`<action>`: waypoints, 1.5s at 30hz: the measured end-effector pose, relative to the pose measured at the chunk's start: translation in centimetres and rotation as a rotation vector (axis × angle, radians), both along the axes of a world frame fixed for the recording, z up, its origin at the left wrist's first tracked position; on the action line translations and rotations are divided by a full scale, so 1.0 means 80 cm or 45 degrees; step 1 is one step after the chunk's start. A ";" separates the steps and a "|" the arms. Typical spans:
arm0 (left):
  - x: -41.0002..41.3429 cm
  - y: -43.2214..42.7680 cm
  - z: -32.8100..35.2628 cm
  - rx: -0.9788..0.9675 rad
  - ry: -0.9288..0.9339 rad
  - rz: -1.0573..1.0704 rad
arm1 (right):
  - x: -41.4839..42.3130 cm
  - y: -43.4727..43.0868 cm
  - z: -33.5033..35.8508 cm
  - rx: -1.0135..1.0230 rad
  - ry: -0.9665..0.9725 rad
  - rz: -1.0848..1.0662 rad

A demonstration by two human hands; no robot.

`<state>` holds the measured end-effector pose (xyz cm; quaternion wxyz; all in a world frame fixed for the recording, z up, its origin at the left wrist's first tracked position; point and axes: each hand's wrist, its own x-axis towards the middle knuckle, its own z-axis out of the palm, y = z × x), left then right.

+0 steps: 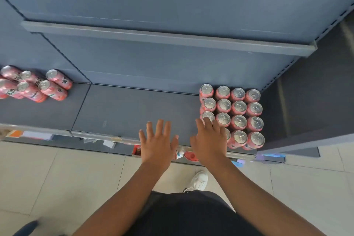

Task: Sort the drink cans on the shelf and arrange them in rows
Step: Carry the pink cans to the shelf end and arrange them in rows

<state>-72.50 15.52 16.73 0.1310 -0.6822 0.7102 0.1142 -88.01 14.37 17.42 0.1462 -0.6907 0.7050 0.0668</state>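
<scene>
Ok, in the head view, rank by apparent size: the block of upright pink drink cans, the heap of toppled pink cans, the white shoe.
1. Block of upright pink drink cans, largest.
2. Heap of toppled pink cans, cropped by the left frame edge, so its rank against the block is unsure.
3. White shoe, smallest.

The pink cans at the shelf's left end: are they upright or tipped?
Tipped. The left pink cans lie on their sides in a pile, printed walls showing, lids facing sideways.
</scene>
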 end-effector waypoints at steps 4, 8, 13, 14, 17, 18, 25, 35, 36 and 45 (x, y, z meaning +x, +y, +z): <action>0.057 0.017 0.017 -0.048 0.033 0.119 | 0.061 0.003 0.016 -0.021 -0.007 0.090; 0.129 0.045 0.026 -0.077 0.058 0.220 | 0.147 0.018 0.024 -0.018 -0.023 0.182; 0.241 0.093 0.036 -0.123 0.052 0.384 | 0.269 0.051 0.028 -0.031 -0.021 0.306; 0.264 0.103 0.038 -0.133 0.046 0.417 | 0.292 0.058 0.028 -0.036 -0.029 0.336; 0.329 0.135 0.043 -0.162 0.036 0.541 | 0.360 0.078 0.032 -0.068 -0.051 0.447; 0.349 0.145 0.044 -0.162 0.044 0.587 | 0.380 0.083 0.034 -0.079 -0.061 0.483; 0.439 0.202 0.055 -0.183 0.060 0.819 | 0.493 0.108 0.044 -0.142 -0.088 0.696; 0.518 0.215 0.053 -0.164 0.091 1.043 | 0.594 0.096 0.027 -0.170 -0.152 0.862; 0.526 0.209 0.052 -0.152 0.088 1.056 | 0.603 0.089 0.025 -0.166 -0.157 0.874; 0.619 0.087 0.041 -0.081 0.066 1.036 | 0.695 -0.037 0.008 -0.120 -0.154 0.893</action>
